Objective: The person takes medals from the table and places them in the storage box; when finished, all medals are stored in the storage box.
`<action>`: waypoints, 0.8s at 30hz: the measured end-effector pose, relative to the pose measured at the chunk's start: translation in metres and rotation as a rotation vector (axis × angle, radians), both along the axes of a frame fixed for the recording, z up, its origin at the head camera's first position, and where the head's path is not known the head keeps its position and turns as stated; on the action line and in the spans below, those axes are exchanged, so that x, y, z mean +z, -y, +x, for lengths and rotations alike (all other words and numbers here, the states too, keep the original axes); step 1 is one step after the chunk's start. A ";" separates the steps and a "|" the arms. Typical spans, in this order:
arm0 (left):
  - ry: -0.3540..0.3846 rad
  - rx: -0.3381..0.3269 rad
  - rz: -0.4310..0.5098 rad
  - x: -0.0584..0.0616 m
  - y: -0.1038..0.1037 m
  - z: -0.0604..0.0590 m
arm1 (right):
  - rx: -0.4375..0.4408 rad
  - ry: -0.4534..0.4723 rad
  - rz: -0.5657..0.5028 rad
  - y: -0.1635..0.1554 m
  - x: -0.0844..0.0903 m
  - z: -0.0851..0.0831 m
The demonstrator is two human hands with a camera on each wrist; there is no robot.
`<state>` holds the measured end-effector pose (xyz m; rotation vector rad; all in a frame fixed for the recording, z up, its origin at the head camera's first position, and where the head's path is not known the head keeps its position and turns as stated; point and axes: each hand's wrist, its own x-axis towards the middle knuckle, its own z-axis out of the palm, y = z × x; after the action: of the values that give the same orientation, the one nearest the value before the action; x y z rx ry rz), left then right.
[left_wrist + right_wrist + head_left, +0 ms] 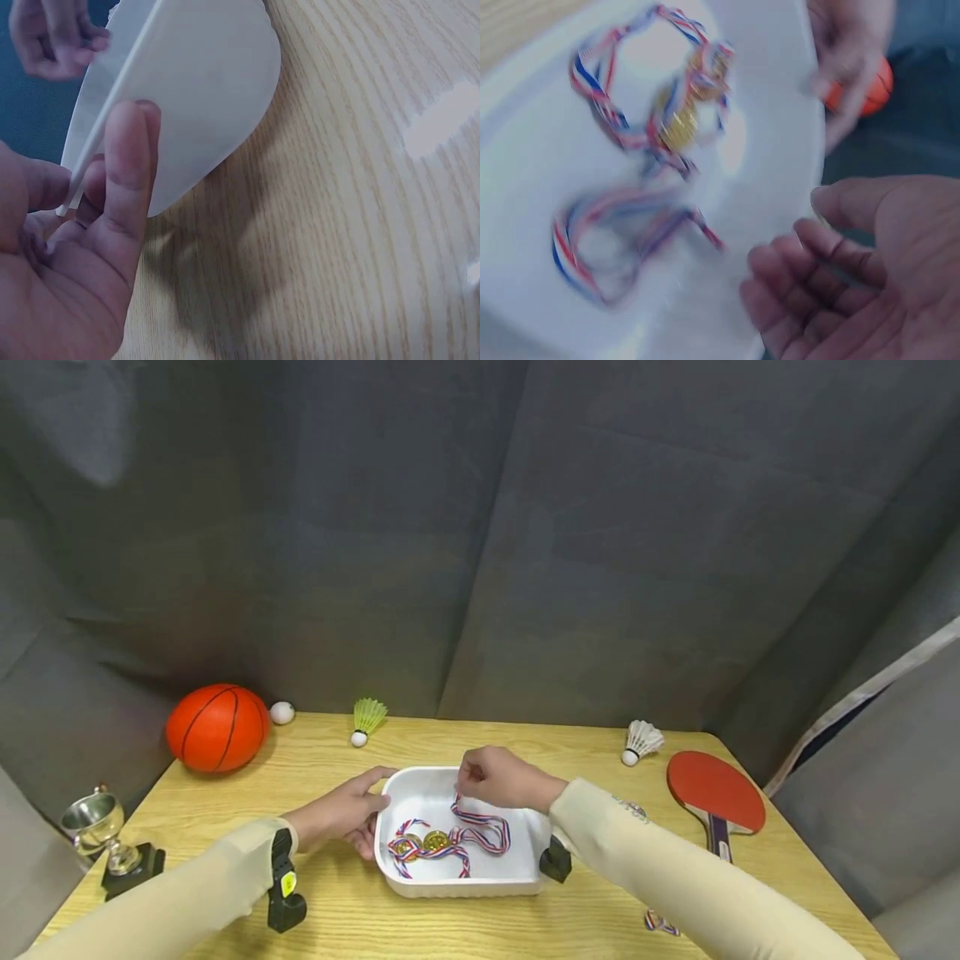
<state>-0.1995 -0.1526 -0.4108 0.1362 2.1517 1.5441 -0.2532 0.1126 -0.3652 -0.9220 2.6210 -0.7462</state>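
Observation:
A white plastic tub [510,887] stands on the table in the head view. Inside lie two gold medals [437,841] with red, white and blue ribbons [495,835]. My left hand [341,810] grips the tub's left wall, thumb over the rim and fingers against the outside, as the left wrist view [127,157] also shows. Over the tub's far part hovers my right hand [504,778], its fingers loosely bent. In the right wrist view that hand [840,277] holds nothing, and a ribbon's loose end lies a little apart from its fingertips.
To the left are a trophy cup [108,835], an orange basketball [217,728] and a white ball [282,712]. Along the back lie a yellow shuttlecock [367,720] and a white one [642,742]. A red table tennis paddle [716,793] lies right; another ribbon [662,923] shows beside my right sleeve.

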 end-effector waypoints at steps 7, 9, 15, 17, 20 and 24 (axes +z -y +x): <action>0.010 0.002 0.002 -0.001 0.001 -0.001 | -0.003 0.055 -0.120 -0.058 0.031 -0.007; 0.011 0.000 0.001 0.000 0.000 -0.002 | -0.039 0.069 -0.137 -0.079 0.033 -0.008; 0.010 0.000 -0.019 0.001 0.000 -0.003 | -0.185 0.143 -0.201 -0.142 0.020 -0.011; 0.014 0.003 -0.019 0.001 0.000 -0.003 | -0.242 0.168 -0.200 -0.161 0.012 -0.013; 0.017 0.000 -0.009 0.002 0.001 -0.003 | -0.314 0.191 -0.166 -0.185 -0.003 -0.016; 0.012 0.004 0.003 0.000 0.000 -0.003 | -0.399 0.186 -0.080 -0.206 -0.021 -0.015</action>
<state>-0.2022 -0.1525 -0.4108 0.1233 2.1424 1.5464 -0.2681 0.3191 -0.3867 -0.3238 2.6480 -0.9826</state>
